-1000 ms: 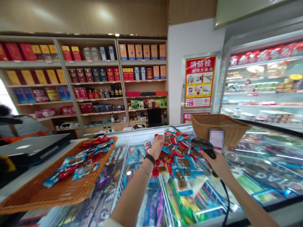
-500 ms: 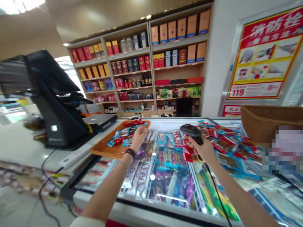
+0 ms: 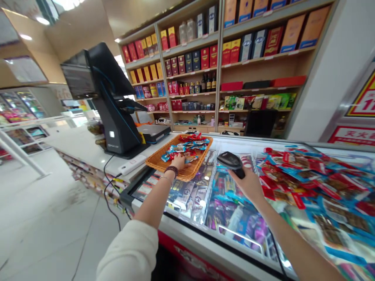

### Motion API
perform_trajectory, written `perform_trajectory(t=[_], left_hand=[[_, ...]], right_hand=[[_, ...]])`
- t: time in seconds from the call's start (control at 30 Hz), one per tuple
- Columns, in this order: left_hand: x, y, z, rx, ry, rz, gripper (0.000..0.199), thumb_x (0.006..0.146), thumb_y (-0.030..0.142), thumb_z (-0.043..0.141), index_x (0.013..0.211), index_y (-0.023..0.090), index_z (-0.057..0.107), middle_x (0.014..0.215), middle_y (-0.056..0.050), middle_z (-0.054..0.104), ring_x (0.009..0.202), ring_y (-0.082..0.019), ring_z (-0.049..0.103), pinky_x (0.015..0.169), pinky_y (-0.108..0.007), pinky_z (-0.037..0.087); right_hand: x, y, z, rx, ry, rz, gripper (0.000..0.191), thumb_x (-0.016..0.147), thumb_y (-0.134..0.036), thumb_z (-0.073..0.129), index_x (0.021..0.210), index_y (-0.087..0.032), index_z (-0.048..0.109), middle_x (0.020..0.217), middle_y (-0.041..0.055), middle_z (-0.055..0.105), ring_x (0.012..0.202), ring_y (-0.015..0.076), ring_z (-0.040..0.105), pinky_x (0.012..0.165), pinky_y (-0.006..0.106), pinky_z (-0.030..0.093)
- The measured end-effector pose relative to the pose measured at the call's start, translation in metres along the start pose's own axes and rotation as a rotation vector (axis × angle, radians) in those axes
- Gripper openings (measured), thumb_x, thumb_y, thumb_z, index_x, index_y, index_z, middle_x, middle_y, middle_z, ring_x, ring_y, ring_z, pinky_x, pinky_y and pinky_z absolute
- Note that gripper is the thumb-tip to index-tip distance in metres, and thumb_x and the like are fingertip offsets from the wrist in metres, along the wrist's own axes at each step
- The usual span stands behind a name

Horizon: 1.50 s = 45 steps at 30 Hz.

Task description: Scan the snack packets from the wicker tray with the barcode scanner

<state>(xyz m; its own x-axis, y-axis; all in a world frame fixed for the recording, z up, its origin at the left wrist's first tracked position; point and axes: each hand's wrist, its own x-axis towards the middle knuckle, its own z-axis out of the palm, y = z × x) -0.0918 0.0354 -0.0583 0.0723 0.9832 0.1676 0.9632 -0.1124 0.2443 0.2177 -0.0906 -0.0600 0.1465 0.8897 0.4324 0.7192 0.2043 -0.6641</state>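
Note:
My left hand [image 3: 178,160] reaches into an orange wicker basket [image 3: 152,160], its fingers curled at the near edge of the small red and blue packets [image 3: 183,147]. Whether a packet is between those fingers is too small to tell. My right hand [image 3: 249,180] is wrapped round the handle of a black barcode scanner [image 3: 231,162], held above the glass top of a freezer. From the scanner a dark cable runs down beside my right forearm. A large spread of red and blue packets [image 3: 310,175] lies on the glass to the right of this hand.
A black checkout terminal [image 3: 114,113] and a flat scale [image 3: 154,132] stand on the white counter [image 3: 73,142] at the left. A white power strip [image 3: 131,164] lies near the basket. Wrapped ices show under the freezer glass [image 3: 187,195]. Shelves of boxes [image 3: 190,80] stand behind.
The view has turned left. My left hand has moved from above the basket's right side down into the basket. The scanner is still in my right hand, now farther from the loose packets.

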Motion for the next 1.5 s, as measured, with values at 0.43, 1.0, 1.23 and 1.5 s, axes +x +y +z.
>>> perform_trajectory(t=[0.43,1.0,1.23,1.5], left_hand=[[-0.015,0.034,-0.025,-0.687,0.230,0.009,0.026,0.095,0.032,0.049,0.086,0.016,0.066,0.069,-0.007,0.068,0.060,-0.019,0.067,0.067,-0.031,0.054],[-0.035,0.141,0.074,-1.133,0.099,0.030,0.018,0.082,0.025,0.068,0.097,0.015,0.069,0.080,-0.004,0.068,0.052,-0.013,0.065,0.052,-0.024,0.055],[-0.038,0.134,0.076,-1.212,0.094,0.031,0.013,0.081,0.023,0.069,0.090,0.014,0.068,0.077,-0.003,0.067,0.053,-0.015,0.067,0.056,-0.026,0.055],[-0.043,0.133,0.076,-1.116,0.106,0.044,0.014,0.085,0.021,0.063,0.095,0.015,0.070,0.065,-0.001,0.066,0.054,-0.018,0.069,0.056,-0.026,0.055]], right_hand=[[-0.012,-0.001,-0.001,-0.008,0.015,-0.043,0.049,0.079,-0.066,0.051,0.089,-0.021,0.067,0.062,0.0060,0.066,0.059,0.0260,0.063,0.055,0.031,0.039],[-0.009,0.036,-0.061,-0.031,-0.048,-0.059,0.049,0.078,-0.066,0.055,0.087,-0.020,0.068,0.068,0.0070,0.069,0.068,0.0272,0.067,0.060,0.031,0.043],[-0.012,0.033,-0.062,-0.223,-0.053,-0.118,0.044,0.083,-0.061,0.052,0.092,-0.021,0.070,0.074,0.0079,0.073,0.070,0.0265,0.068,0.059,0.029,0.041],[-0.016,0.026,-0.060,-0.349,-0.079,-0.134,0.037,0.083,-0.055,0.055,0.092,-0.022,0.071,0.075,0.0079,0.074,0.071,0.0263,0.070,0.058,0.028,0.041]])
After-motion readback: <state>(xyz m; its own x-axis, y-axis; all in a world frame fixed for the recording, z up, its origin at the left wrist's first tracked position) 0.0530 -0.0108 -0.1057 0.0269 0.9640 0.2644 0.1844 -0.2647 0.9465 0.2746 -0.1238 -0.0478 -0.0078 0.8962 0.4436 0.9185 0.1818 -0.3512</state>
